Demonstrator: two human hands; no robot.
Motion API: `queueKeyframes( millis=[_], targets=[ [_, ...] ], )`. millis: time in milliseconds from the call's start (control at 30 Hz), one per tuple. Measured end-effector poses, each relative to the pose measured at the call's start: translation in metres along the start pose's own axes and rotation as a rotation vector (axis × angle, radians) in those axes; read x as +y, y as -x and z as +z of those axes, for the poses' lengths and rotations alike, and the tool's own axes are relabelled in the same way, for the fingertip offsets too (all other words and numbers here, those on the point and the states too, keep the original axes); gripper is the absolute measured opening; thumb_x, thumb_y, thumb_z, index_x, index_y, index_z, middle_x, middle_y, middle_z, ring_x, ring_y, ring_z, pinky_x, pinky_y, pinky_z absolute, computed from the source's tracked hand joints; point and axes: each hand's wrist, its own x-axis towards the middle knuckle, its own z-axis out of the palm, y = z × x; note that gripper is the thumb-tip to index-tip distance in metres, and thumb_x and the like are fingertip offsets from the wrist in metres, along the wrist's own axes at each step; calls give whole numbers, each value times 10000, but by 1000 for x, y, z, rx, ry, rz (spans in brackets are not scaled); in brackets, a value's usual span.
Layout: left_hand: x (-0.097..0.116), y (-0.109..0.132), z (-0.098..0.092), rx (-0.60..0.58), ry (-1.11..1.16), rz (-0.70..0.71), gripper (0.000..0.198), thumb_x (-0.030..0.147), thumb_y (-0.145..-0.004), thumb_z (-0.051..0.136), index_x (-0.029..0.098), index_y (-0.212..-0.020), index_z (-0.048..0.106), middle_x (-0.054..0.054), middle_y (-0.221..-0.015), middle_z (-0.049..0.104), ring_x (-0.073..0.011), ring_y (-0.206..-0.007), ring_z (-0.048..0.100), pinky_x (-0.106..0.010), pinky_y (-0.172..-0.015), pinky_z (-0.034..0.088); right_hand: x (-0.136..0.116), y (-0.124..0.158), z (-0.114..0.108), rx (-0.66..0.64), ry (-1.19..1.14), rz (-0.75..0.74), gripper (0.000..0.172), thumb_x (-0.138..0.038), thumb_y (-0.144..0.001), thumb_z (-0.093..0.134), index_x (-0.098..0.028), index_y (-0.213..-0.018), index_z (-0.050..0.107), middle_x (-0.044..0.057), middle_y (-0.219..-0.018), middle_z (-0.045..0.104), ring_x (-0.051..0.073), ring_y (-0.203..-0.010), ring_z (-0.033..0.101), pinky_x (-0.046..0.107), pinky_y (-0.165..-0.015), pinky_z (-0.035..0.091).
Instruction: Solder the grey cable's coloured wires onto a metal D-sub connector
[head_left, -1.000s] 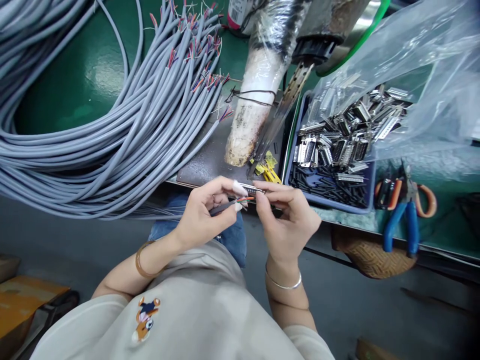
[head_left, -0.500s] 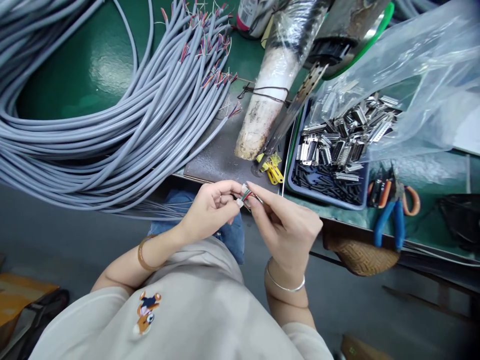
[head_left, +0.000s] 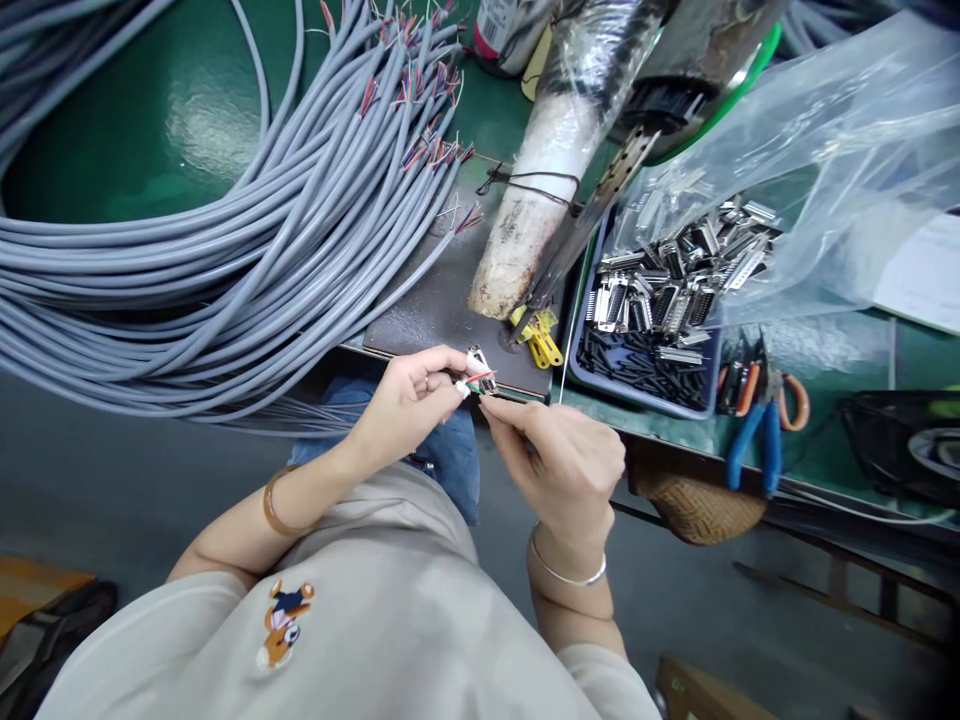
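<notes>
Left hand is pinching the cable end with its coloured wires and a small metal connector at the bench edge; right hand fingers are closing on the wires — joining appears unfinished. Grey cable bundle is waiting — most work remains.

A small metal connector is sitting just below the middle of the frame, at the near edge of the desk, its silver shell tilting and catching the light. Thin coloured wires, red, green and white, are fanning out right beside it, touching it. They are coming from a grey cable whose end is lying hidden behind the fingers. Whether the wires are already joined to the connector is too small to tell.
</notes>
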Motion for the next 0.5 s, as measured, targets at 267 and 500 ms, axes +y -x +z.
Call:
queueKeyframes(
  millis=[267, 500],
  targets=[
    [-8, 6, 4, 48, -92, 153, 158, 252, -788, 784, 132, -840, 696, -12, -781, 635, -43, -542, 464, -183, -487, 395, 9, 10, 5, 92, -116, 275, 65, -213, -953, 683, -223, -892, 703, -48, -648, 692, 65, -442, 523, 226, -480, 379],
    [-10, 5, 2, 16, -22, 81, 275, 346, -817, 813, 161, -876, 618, 62, -562, 569, -56, -444, 534, -158, -452, 456, 11, 14, 2, 187, -170, 312, 189, -244, -907, 739, -248, -1096, 744, -81, -581, 610, 62, -412, 419, 223, -457, 359]
  ],
)
